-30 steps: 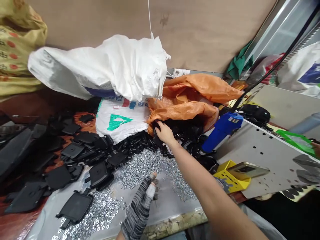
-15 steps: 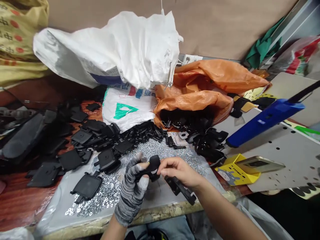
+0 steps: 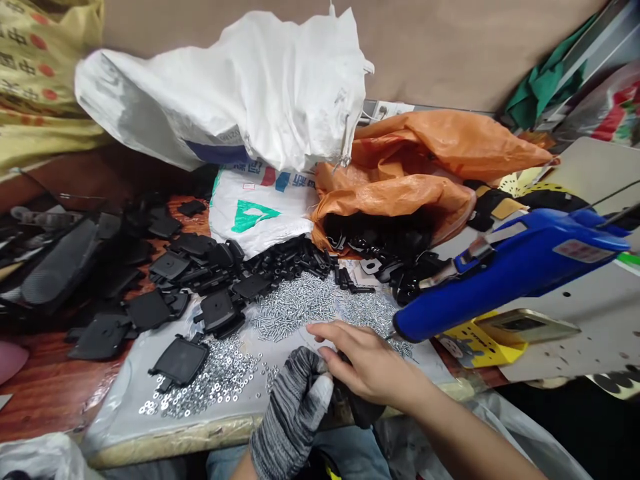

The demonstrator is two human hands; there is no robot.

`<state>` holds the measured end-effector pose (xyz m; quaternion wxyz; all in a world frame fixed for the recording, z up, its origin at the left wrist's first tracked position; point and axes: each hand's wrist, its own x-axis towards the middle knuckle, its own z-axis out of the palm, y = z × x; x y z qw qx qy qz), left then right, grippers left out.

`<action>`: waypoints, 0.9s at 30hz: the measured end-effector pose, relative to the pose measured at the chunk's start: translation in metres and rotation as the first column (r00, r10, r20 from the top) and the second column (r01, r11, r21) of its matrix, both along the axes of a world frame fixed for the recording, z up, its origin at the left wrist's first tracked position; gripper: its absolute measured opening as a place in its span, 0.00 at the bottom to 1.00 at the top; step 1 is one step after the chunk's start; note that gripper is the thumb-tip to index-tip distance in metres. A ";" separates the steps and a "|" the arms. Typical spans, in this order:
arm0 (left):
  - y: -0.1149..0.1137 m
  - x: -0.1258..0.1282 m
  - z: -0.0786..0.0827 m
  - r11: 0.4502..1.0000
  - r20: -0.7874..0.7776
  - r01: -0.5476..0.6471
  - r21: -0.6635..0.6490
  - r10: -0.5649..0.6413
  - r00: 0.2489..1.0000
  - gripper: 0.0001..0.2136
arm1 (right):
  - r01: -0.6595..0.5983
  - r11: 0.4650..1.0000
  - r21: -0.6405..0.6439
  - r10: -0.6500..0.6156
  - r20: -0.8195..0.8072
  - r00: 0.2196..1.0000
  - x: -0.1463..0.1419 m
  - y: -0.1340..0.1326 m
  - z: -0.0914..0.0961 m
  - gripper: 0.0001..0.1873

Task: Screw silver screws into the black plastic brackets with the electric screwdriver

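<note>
Head: left hand (image 3: 293, 417), right hand (image 3: 373, 367), fingers (image 3: 334, 333) curled round black part (image 3: 366, 408)

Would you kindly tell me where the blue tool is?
In the head view, the blue tool is on the right, partly covering the yellow holder, above and right of the right hand.
</note>
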<state>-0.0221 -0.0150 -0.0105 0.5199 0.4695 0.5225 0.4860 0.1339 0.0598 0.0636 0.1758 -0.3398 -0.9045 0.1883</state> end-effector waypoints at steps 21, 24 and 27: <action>-0.016 -0.055 0.005 0.996 0.036 0.024 -0.082 -0.021 0.999 0.13 | 0.031 0.999 -0.030 -0.032 -0.015 0.999 -0.033 0.061 -0.079 0.07; -0.010 -0.049 0.007 0.995 -0.053 -0.077 -0.061 0.073 0.996 0.14 | 0.065 0.996 -0.063 -0.070 -0.080 0.994 -0.029 0.055 -0.062 0.06; -0.002 -0.040 0.003 0.987 -0.105 -0.156 -0.041 0.151 0.983 0.13 | -0.015 0.992 -0.122 -0.010 -0.202 0.979 -0.028 0.038 -0.035 0.06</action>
